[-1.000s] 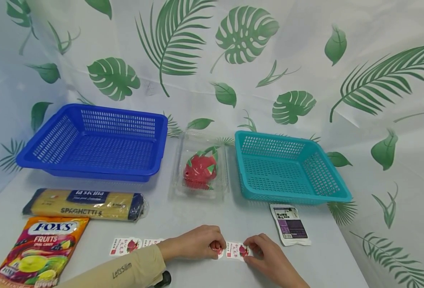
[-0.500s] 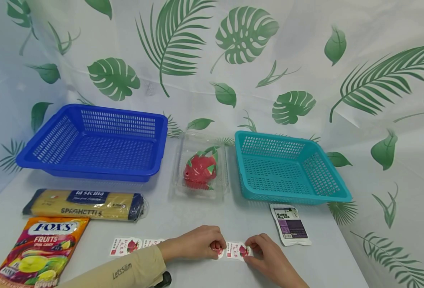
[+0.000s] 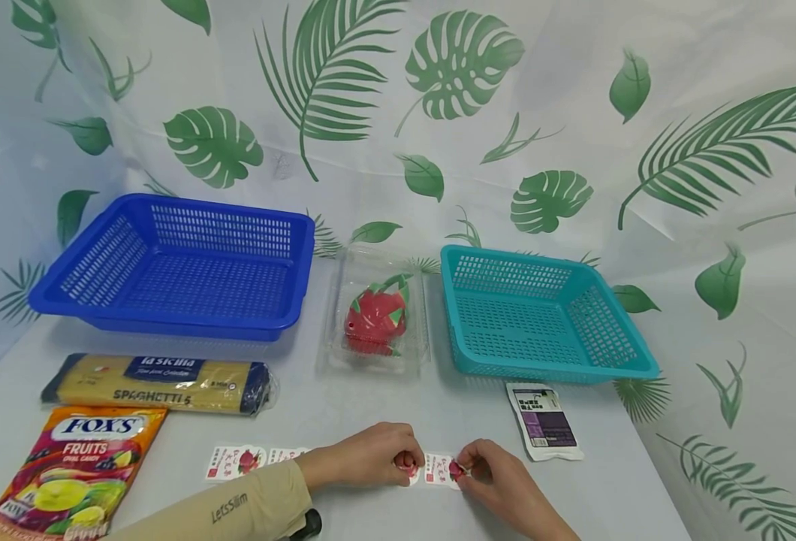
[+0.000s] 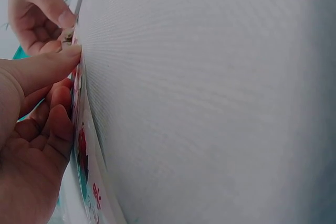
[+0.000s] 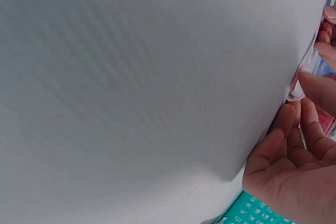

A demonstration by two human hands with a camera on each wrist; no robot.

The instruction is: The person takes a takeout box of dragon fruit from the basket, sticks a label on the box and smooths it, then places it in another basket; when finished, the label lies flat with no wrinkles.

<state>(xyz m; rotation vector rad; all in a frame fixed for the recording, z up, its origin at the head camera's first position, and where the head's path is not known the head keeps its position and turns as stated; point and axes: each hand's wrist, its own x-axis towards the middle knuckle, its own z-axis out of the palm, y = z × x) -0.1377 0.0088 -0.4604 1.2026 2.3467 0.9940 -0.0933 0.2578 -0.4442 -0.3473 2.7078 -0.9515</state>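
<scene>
A row of white stickers (image 3: pixel 225 463) printed with red dragon fruit and writing lies along the front of the table. My left hand (image 3: pixel 374 455) pinches the row between thumb and fingers near its right part, covering some of it with hand and forearm. Just to the right, my right hand (image 3: pixel 499 481) pinches the right edge of the last sticker (image 3: pixel 437 469), which curls up at the fingertips. In the right wrist view, a lifted white edge (image 5: pixel 295 97) shows between thumb and finger. Behind the hands, a red dragon fruit (image 3: pixel 374 319) sits in a clear plastic box (image 3: pixel 371 366).
A blue basket (image 3: pixel 188 324) stands at the back left, a teal basket (image 3: pixel 553 372) at the back right. Spaghetti (image 3: pixel 161 385) and a candy bag (image 3: pixel 76 469) lie on the left. A white and purple packet (image 3: pixel 545 423) lies right of my right hand.
The right fingers have curled the last sticker's right edge up and inward, so less of its printed fruit shows. My left hand stays in place.
</scene>
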